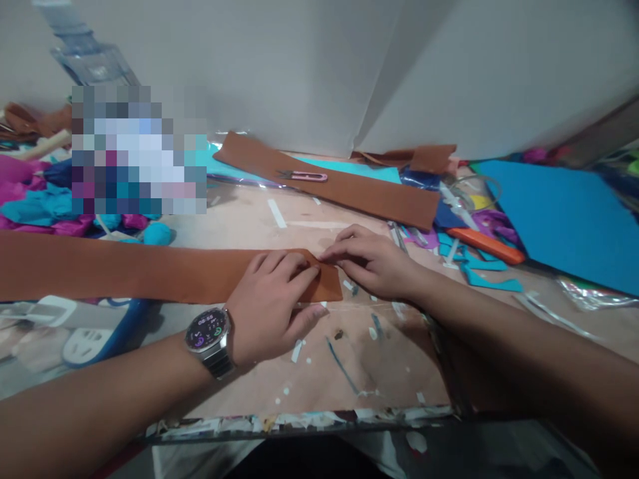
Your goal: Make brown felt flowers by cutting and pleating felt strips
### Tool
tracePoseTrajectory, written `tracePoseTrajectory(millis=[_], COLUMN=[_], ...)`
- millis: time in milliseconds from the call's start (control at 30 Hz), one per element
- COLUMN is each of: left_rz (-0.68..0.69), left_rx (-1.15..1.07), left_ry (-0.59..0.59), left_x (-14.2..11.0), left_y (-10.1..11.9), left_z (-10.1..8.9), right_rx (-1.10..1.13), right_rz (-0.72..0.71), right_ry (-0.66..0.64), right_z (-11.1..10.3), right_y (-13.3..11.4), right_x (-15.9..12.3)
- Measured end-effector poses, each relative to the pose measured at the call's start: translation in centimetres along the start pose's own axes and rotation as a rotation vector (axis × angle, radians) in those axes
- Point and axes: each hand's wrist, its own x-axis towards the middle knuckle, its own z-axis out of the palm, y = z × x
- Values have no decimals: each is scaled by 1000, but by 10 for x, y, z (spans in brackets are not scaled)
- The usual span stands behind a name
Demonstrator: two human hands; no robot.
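Observation:
A long brown strip of sheet material [124,269], felt or leather-like, lies across the table from the left edge to the middle. My left hand [274,299] rests on it near its right end, palm down, with the fingers loosely bent and the thumb stretched away over the table. At the strip's upper edge, close to that end, my right hand [367,259] pinches the material between thumb and fingertips. The edge looks slightly folded there. Part of the strip is hidden under my left fingers.
Behind lies another brown strip [379,196] with small pink-handled thread snips [304,176] on it. An orange cutter [486,245], turquoise scraps [492,276] and a blue sheet [564,216] are at right. Pink and blue bundles [42,203] and a white-and-blue tool [87,336] sit left.

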Motion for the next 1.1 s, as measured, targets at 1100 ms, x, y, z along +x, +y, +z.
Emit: tracePoseTrajectory(millis=[1100], left_rz=[10], left_rx=[-14], left_ry=[3], left_x=[-1], left_y=[-2], left_z=[0], right_rx=[-35], right_rz=[-148], right_ry=[-28], right_z=[-1], right_y=[-1], right_x=[5])
